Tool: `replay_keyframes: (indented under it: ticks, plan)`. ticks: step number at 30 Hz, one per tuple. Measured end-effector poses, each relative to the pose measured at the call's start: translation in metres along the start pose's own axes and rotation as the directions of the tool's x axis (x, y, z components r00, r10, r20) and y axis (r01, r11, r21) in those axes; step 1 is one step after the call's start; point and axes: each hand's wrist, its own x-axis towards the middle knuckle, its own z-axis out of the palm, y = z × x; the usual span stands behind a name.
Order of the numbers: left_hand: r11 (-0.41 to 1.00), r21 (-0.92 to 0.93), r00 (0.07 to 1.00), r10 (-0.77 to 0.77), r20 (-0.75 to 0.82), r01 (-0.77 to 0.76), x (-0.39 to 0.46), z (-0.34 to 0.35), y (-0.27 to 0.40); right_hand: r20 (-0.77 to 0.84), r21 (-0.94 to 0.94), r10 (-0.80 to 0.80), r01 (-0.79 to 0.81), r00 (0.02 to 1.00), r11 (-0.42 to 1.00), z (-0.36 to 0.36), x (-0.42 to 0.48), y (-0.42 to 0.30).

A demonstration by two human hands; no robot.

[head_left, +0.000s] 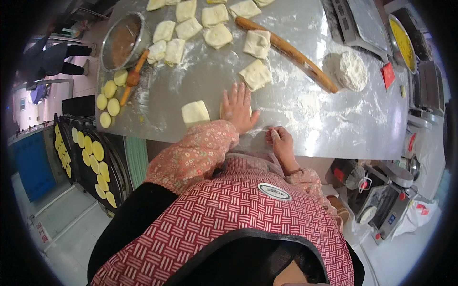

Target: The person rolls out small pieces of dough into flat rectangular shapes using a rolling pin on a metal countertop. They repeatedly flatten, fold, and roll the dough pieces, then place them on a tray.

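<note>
My left hand (238,109) lies palm down, fingers extended, over a dough piece whose pale edge shows beside it on the steel table (214,82). To its left is a folded dough square (195,113); another folded dough piece (256,75) sits just beyond the fingertips. My right hand (281,141) is curled at the table's near edge, with nothing visible in it. A long wooden rolling pin (300,59) lies diagonally at the upper right of the hands, with one more dough square (257,43) beside it. More folded dough pieces (214,16) are spread at the far side.
At left are a steel bowl (141,43), a short rolling pin (133,78), round dough pieces (113,106) and a griddle (120,178) with flatbreads. A flour mound (353,70), a scale (372,28) and a yellow-filled bowl (402,44) stand right. Another person (46,59) is far left.
</note>
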Motion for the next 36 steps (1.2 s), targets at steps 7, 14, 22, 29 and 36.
replay_keyframes:
  ticks: [7, 14, 22, 29, 36]
  plan:
    - [0.572, -0.811, 0.895, -0.418, -0.158, 0.124, -0.028, -0.02, -0.056, 0.081, -0.496, -0.385, 0.372, 0.919, 0.785, 0.057, 0.05, -0.031]
    - [0.035, -0.724, 0.517, -0.723, 0.458, 0.689, -0.067, -0.01, -0.125, 0.182, -0.717, -0.382, 0.388, 0.906, 0.579, 0.091, 0.061, -0.05]
    - [-0.202, -0.974, 0.712, -0.669, 0.212, 0.1, -0.047, -0.021, -0.211, -0.013, -0.172, -0.344, 0.336, 0.939, 0.926, 0.107, 0.103, -0.149]
    - [0.29, -0.894, 0.697, -0.717, 0.034, 0.341, -0.083, -0.02, -0.283, -0.163, -0.741, -0.066, -0.078, 0.984, 0.667, 0.051, 0.182, -0.098]
    - [0.446, -0.851, 0.797, -0.602, -0.057, 0.276, -0.062, -0.022, -0.159, -0.18, -0.122, -0.353, 0.335, 0.918, 0.934, 0.071, 0.145, -0.108]
